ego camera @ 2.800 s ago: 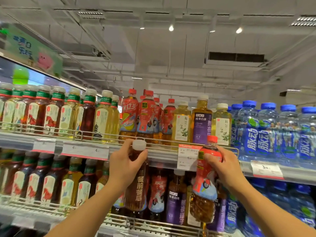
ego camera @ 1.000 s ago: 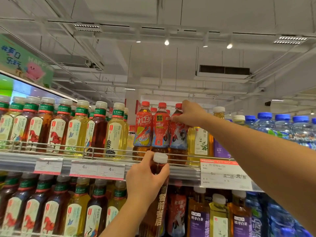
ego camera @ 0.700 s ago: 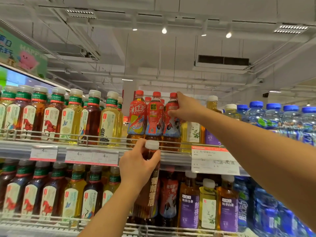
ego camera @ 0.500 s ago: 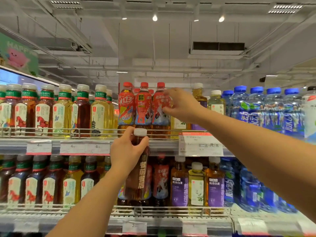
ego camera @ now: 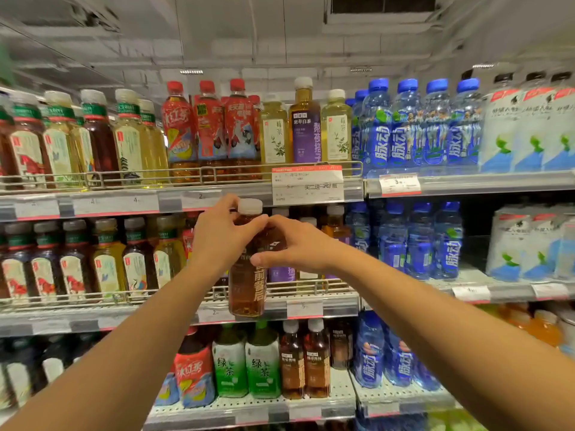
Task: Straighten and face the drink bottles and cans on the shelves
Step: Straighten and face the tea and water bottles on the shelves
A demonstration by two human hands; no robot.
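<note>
Fingers of the left hand (ego camera: 222, 237) curl around the neck and shoulder of the brown tea bottle (ego camera: 248, 275), thumb just under its white cap (ego camera: 250, 206). The right hand (ego camera: 295, 244) grips the bottle's upper body from 3 o'clock. Both forearms reach up and inward. The bottle stands upright before the middle shelf (ego camera: 174, 315), red-capped bottles (ego camera: 211, 129) at 12 o'clock.
</note>
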